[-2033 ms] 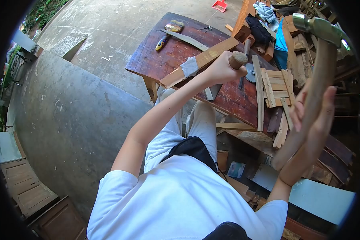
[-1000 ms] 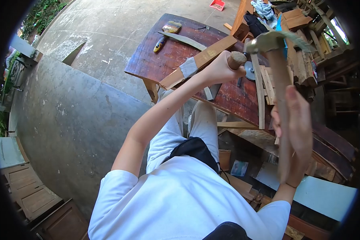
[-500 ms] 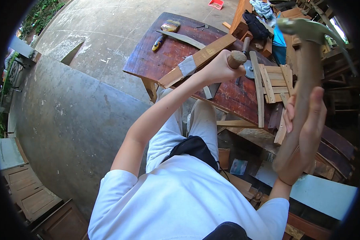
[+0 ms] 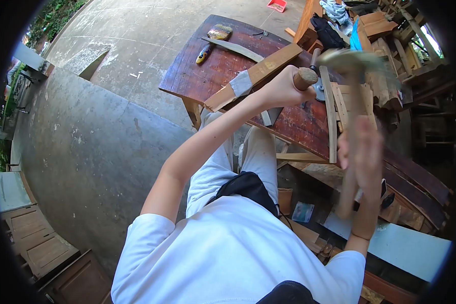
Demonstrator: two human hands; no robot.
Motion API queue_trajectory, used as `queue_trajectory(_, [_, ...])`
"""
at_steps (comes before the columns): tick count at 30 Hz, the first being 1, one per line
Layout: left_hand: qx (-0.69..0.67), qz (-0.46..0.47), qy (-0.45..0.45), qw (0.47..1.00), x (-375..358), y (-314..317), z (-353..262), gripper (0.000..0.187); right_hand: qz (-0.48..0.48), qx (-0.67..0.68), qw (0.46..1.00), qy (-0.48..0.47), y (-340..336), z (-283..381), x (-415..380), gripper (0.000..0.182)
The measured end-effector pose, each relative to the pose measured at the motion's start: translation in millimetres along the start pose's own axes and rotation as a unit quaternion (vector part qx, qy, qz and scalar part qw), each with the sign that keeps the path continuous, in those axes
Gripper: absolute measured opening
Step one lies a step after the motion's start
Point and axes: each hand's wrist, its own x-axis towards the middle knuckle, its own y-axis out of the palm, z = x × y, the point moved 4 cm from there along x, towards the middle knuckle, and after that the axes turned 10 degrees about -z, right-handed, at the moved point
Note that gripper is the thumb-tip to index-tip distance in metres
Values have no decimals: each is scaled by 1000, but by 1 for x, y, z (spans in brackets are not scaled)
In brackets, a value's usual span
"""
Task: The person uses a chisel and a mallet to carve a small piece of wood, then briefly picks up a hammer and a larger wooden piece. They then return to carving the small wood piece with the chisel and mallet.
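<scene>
My left hand (image 4: 286, 91) is closed around a thick wooden handle (image 4: 305, 79), held upright over the table with its round end on top. The lower part of that tool is hidden by the hand. To the right, my right hand (image 4: 367, 152) grips a claw hammer (image 4: 353, 86) by its wooden shaft. Motion blurs both the hand and the hammer head, which is raised to the right of the handle's end. Beneath my left hand, a wooden board (image 4: 266, 66) with a pale patch wrapped on it lies across the reddish-brown table (image 4: 187, 76).
A yellow-and-blue-handled tool (image 4: 203, 53) and a curved strip (image 4: 238, 49) lie on the table's far side. A slatted wooden piece (image 4: 339, 104) rests at its right. Stacked wood and a black bag (image 4: 324, 31) crowd the back right. A red dustpan (image 4: 277, 5) sits on the floor.
My right hand has swung the hammer leftward, its head dropping toward the handle's end. My left hand stays closed around the handle, shifting only slightly in the view.
</scene>
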Motion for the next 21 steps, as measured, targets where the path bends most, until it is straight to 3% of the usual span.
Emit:
queue_trajectory(1, [1, 2, 1, 1000, 0, 0, 1, 24, 55, 19, 998, 36, 4, -4, 3, 57])
queue_trajectory(5, [-8, 11, 11, 1000, 0, 3, 1, 23, 20, 48, 998, 48, -14, 23, -6, 55])
queue_trajectory(7, [-14, 12, 1, 1000, 1, 5, 0, 22, -57, 208, 976, -14, -24, 31, -10, 54])
queue_trajectory(10, [2, 17, -4, 1000, -1, 5, -2, 21, -57, 126, 990, -24, -10, 1, -5, 52])
queue_trajectory(11, [-3, 16, -3, 1000, -1, 6, -2, 21, 7, 14, 1000, 24, -2, -5, -4, 50])
queue_trajectory(16, [-10, 28, 3, 1000, -2, 11, -4, 21, -13, 64, 997, 47, -12, 23, -14, 51])
queue_trajectory(19, [-6, 23, -2, 1000, -2, 13, -3, 20, -66, 260, 963, -35, -18, 25, -16, 53])
queue_trajectory(20, [-8, 24, 2, 1000, -2, 13, -3, 19, -65, 261, 962, -35, -15, 19, -13, 53])
queue_trajectory(21, [-11, 25, 6, 1000, -2, 13, -3, 18, -9, 147, 989, 4, -6, 10, -9, 53])
